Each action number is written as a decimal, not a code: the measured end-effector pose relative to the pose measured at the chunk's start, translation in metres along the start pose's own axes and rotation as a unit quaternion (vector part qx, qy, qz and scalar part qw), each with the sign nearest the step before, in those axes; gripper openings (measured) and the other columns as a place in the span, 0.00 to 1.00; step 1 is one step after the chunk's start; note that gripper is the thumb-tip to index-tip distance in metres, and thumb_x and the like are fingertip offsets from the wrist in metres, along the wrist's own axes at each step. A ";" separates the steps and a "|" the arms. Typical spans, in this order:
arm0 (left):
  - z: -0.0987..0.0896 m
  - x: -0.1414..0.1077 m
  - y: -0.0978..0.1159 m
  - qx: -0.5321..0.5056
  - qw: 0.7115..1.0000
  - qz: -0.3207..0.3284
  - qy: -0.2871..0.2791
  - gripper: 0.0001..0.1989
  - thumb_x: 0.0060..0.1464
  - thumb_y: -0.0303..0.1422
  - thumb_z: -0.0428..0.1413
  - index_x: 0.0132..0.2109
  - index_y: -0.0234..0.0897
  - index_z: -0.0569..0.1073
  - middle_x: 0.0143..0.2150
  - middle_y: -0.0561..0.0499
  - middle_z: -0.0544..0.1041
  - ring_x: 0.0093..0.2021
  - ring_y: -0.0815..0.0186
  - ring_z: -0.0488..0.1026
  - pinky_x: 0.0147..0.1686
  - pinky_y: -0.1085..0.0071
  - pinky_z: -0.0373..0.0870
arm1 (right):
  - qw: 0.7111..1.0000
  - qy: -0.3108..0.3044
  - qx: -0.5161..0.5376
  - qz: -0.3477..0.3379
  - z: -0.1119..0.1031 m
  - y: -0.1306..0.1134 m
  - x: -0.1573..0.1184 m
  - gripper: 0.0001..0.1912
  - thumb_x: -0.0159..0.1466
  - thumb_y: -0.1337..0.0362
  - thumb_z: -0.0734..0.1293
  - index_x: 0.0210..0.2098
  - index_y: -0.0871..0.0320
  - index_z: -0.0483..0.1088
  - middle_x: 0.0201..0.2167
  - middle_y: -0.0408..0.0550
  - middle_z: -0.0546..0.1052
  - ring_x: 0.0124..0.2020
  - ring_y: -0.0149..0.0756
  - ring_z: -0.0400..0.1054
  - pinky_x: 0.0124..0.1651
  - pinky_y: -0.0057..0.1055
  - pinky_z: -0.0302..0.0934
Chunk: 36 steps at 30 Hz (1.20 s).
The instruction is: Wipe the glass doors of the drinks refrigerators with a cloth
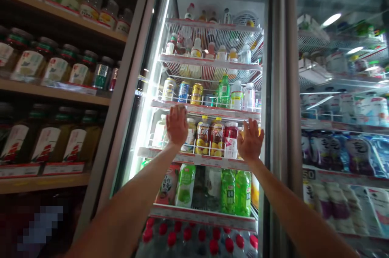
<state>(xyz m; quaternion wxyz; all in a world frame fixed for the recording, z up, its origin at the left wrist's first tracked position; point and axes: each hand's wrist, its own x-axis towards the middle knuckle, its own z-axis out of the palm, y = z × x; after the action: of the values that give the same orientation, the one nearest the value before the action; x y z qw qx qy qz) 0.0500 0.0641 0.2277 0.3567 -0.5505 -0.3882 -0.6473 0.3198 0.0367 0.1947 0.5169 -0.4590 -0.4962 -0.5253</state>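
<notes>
Both my arms reach forward toward a lit drinks fridge (203, 106) with several wire shelves. My left hand (177, 125) is raised with its fingers stretched upward, in front of the shelf of bottled tea. It holds nothing that I can see. Level with it on the right, my right hand (251, 141) has its fingers spread, near a red-drink bottle (231, 140). Between the hands stand two brown tea bottles with yellow caps (210, 136). Whether either palm touches glass, I cannot tell.
Jars and bottles line a wooden shelf (54, 89) on the left. A metal door frame (287, 87) separates this fridge from another fridge (343, 108) on the right. Green bottles (235, 192) stand lower down, above red-capped bottles (200, 235).
</notes>
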 end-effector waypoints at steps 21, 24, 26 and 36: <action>0.023 -0.025 0.063 -0.027 0.941 0.327 -0.080 0.22 0.58 0.33 0.46 0.59 0.41 0.62 0.64 0.48 0.61 0.66 0.61 0.51 0.63 0.59 0.49 | 1.000 0.013 -0.001 -0.002 -0.002 0.001 0.001 0.24 0.63 0.62 0.54 0.58 0.61 0.59 0.61 0.56 0.61 0.65 0.44 0.49 0.62 0.47 0.42; 0.007 -0.010 0.015 -0.010 0.971 0.231 -0.062 0.22 0.59 0.34 0.45 0.59 0.39 0.62 0.63 0.45 0.62 0.65 0.60 0.52 0.62 0.57 0.49 | 1.000 0.012 -0.004 -0.003 -0.002 0.001 0.001 0.25 0.63 0.62 0.55 0.58 0.61 0.59 0.61 0.57 0.61 0.65 0.43 0.49 0.62 0.47 0.42; -0.005 0.008 -0.021 0.016 0.997 0.069 -0.006 0.22 0.59 0.34 0.43 0.60 0.35 0.62 0.63 0.40 0.61 0.65 0.56 0.53 0.61 0.54 0.52 | 1.000 0.008 -0.009 -0.004 -0.001 0.001 0.001 0.25 0.63 0.61 0.55 0.59 0.62 0.58 0.61 0.58 0.61 0.65 0.44 0.48 0.62 0.48 0.42; 0.024 0.008 0.067 -0.022 0.966 0.241 -0.091 0.23 0.58 0.31 0.45 0.60 0.39 0.61 0.65 0.47 0.58 0.66 0.58 0.51 0.62 0.56 0.52 | 1.000 -0.013 -0.020 -0.005 -0.005 -0.003 0.000 0.27 0.63 0.61 0.55 0.60 0.63 0.55 0.62 0.60 0.59 0.64 0.47 0.48 0.61 0.50 0.42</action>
<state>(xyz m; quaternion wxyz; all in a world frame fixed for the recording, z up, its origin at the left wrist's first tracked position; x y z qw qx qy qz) 0.1190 0.0553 0.2451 0.4527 -0.6921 -0.2605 -0.4982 0.3168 0.0315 0.1940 0.4986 -0.4737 -0.4945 -0.5314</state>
